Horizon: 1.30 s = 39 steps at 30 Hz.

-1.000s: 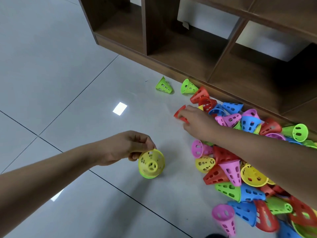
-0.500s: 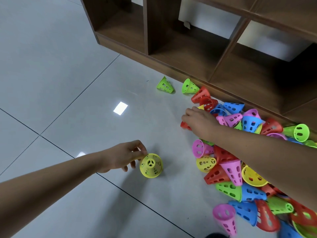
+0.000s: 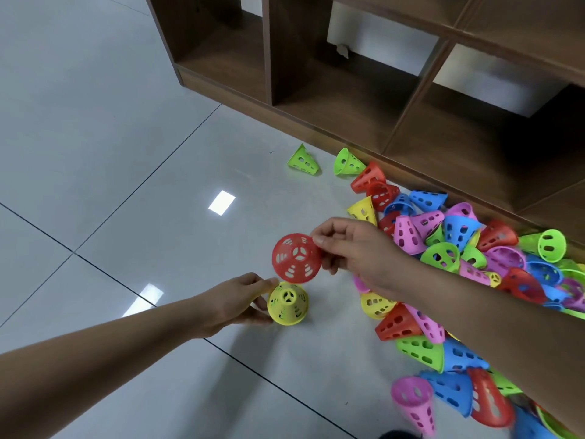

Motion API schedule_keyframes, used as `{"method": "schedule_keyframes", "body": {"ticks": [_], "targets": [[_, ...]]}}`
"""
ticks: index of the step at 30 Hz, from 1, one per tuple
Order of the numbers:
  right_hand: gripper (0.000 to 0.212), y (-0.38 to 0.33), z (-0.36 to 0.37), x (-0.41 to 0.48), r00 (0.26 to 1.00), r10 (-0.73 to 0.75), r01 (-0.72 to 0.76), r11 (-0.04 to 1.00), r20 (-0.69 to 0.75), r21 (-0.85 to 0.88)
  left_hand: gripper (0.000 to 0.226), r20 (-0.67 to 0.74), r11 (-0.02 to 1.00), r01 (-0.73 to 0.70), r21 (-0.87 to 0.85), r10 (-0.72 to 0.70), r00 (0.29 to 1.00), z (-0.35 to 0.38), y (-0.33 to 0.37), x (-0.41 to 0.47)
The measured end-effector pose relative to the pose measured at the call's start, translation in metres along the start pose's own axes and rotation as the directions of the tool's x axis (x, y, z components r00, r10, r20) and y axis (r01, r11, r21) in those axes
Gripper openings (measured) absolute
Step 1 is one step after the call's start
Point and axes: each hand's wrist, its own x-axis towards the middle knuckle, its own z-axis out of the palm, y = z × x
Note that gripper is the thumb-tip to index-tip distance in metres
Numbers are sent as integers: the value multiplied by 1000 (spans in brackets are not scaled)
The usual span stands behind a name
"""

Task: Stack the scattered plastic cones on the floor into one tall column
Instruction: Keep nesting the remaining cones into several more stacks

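- Your left hand (image 3: 235, 301) steadies the yellow cone (image 3: 287, 307), fingers and thumb closed lightly around its side; it stands wide end down on the grey floor (image 3: 126, 153), narrow top up.
- Your right hand (image 3: 354, 251) pinches the rim of the red cone (image 3: 296, 258) between thumb and forefinger, holding it in the air just above and slightly beyond the yellow one, its narrow end facing the camera.
- The heap of loose cones (image 3: 459, 264) lies to your right along the foot of the wooden shelf (image 3: 348, 99), with a green cone (image 3: 303, 160) lying a little apart from the heap.
- These look like thin, perforated plastic shells, so expect them to be very light and a bit springy (a hard squeeze would likely bend the rim out of round).
- The rim pinch suits the drop: it leaves the open mouth free to slide over the yellone cone's top.
- The floor looks glossy, so the base may skate; holding it low on the wall seems wise.
- The column is barely begun, judging by the heap.
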Motion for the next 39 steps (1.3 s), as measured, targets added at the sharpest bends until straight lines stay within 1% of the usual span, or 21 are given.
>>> {"method": "schedule_keyframes", "body": {"ticks": [1, 3, 5, 6, 12, 14, 16, 18, 21, 23, 24, 26, 28, 31, 33, 35, 36, 37, 39], "targets": [[7, 2, 1, -3, 997, 47, -48, 999, 56, 14, 50, 19, 1000, -1, 21, 0, 1000, -1, 2, 2], [12, 9, 1, -7, 985, 114, -103, 990, 126, -92, 45, 25, 994, -8, 112, 6, 1000, -5, 7, 7], [10, 17, 1, -5, 984, 139, -111, 967, 109, -228, 44, -40, 979, -35, 200, 44, 998, -12, 15, 15], [8, 20, 1, -3, 986, 139, -109, 957, 93, -271, 44, -79, 973, -51, 227, 70, 994, -16, 20, 21], [7, 37, -4, 16, 981, 172, -129, 920, 85, -369, 30, -211, 949, -156, 272, 217, 953, -30, 63, 62], [6, 38, -17, 28, 990, 138, -105, 864, 31, -492, 25, -241, 931, -196, 309, 275, 931, -31, 82, 76], [5, 38, -41, 44, 999, -1, -27, 731, -40, -682, 18, -256, 887, -248, 390, 364, 896, -33, 101, 92], [13, 35, -67, 58, 988, -149, 50, 547, -39, -836, 12, -264, 812, -293, 504, 468, 843, -36, 121, 105], [25, 31, -100, 75, 970, -242, 55, 247, -7, -967, 20, -284, 746, -330, 579, 563, 776, -37, 147, 124], [32, 32, -113, 80, 963, -267, 49, 90, 23, -995, 25, -305, 729, -339, 595, 594, 744, -32, 161, 136], [35, 32, -117, 81, 963, -267, 50, 32, 40, -998, 29, -315, 728, -343, 594, 602, 734, -29, 167, 143], [39, 34, -121, 82, 962, -262, 65, -49, 76, -997, 38, -315, 724, -346, 597, 608, 729, -23, 176, 155], [40, 36, -122, 82, 959, -268, 74, -94, 97, -993, 47, -271, 695, -336, 636, 609, 746, -16, 183, 165], [31, 36, -118, 82, 945, -303, 88, -117, 120, -989, 55, -249, 681, -300, 668, 584, 773, -10, 193, 174], [23, 35, -116, 81, 935, -331, 106, -92, 131, -990, 58, -267, 684, -276, 676, 576, 773, -7, 196, 177], [16, 34, -115, 78, 919, -369, 130, -41, 136, -991, 58, -275, 678, -246, 693, 564, 779, -4, 195, 176], [12, 34, -114, 76, 909, -394, 147, 3, 134, -989, 56, -272, 674, -236, 700, 558, 784, -2, 193, 176], [9, 33, -112, 73, 900, -420, 161, 80, 113, -984, 54, -268, 674, -235, 701, 554, 789, -1, 191, 174], [9, 27, -105, 63, 887, -462, 175, 296, 20, -939, 47, -268, 695, -256, 672, 551, 790, 1, 185, 167]]}}
